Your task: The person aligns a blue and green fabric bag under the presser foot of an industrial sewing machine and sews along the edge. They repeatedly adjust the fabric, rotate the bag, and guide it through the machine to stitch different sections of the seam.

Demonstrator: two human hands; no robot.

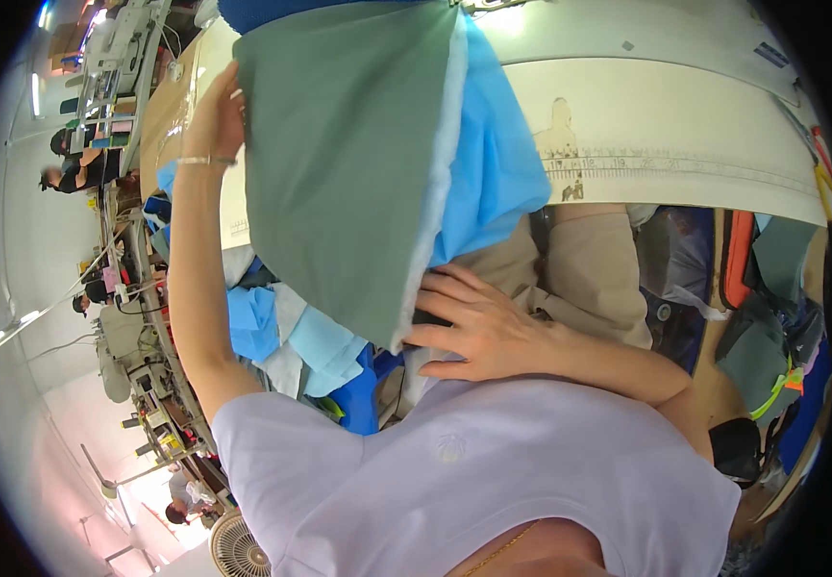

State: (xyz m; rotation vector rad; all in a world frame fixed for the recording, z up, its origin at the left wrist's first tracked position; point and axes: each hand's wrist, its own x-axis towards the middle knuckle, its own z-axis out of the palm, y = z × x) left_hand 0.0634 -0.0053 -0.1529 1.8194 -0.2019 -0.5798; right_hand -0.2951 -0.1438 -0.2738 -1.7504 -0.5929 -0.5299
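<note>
Where it hung off the table (pixel 685 115), we held the green panel (pixel 339 163): limp, light, padded, best gripped at its edges. Left hand (pixel 212 120) pinched the upper corner; right hand (pixel 478 327) lay open at the lower hem. Blue cloth (pixel 493 163) behind.

1. The grey-green fabric panel (pixel 339 154) is a large, smooth piece held up at a slant, its top edge near the far edge of the sewing table (pixel 685 115) and its lower corner hanging down toward the person's lap.
2. A white padding layer (pixel 435 192) shows as a fuzzy strip along its right edge (it runs the full length of that side).
3. A bright blue lining (pixel 493 163) lies behind, bulging out to the right over the table's near edge.
</note>
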